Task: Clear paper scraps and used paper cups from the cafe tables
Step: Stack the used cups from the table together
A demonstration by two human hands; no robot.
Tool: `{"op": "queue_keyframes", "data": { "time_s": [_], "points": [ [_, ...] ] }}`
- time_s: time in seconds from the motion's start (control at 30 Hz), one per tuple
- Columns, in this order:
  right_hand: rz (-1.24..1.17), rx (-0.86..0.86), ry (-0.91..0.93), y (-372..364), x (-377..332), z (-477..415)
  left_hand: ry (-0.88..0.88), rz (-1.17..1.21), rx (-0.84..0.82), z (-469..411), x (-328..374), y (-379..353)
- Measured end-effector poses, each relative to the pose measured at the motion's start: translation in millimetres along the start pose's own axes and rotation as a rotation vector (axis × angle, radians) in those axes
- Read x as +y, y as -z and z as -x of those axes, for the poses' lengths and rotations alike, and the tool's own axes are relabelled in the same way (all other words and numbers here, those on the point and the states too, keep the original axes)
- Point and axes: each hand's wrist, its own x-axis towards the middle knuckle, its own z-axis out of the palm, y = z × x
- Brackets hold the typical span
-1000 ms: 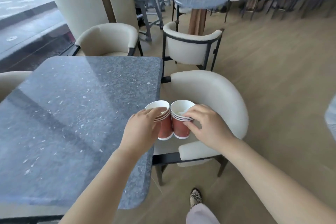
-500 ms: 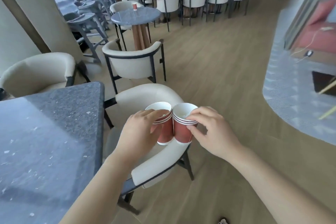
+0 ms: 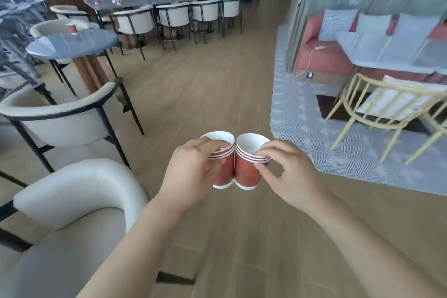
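Note:
I hold two red paper cups side by side in front of me, over the wooden floor. My left hand (image 3: 191, 172) grips the left cup (image 3: 223, 176), thumb over its rim. My right hand (image 3: 287, 176) pinches the right cup (image 3: 245, 172) by its rim and side. The two cups touch each other. Another red cup (image 3: 72, 28) stands on the round grey table (image 3: 55, 46) at the far left. Two more red cups (image 3: 118, 0) stand on the long table (image 3: 154, 0) at the back.
A cream armchair (image 3: 72, 205) is at my lower left, another cream chair (image 3: 60, 118) behind it. Right: a grey patterned rug (image 3: 302, 116), a yellow slatted chair (image 3: 387, 101) and a red sofa (image 3: 321, 55) behind glass. Wooden floor runs ahead between them.
My view has swung right, away from the grey square table, which has left the frame. Both hands keep the same hold on the two cups.

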Motion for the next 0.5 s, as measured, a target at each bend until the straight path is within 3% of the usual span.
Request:
{"op": "queue_keyframes", "data": {
  "time_s": [0.23, 0.5],
  "points": [
    [-0.019, -0.005, 0.004, -15.5, 59.8, -47.5, 0.038, -0.021, -0.024, -60.1, -24.9, -35.3],
    [-0.024, -0.091, -0.001, -69.8, 116.1, -156.3, 0.110, -0.006, -0.042, -155.7, -111.1, -66.1]
  ]
}}
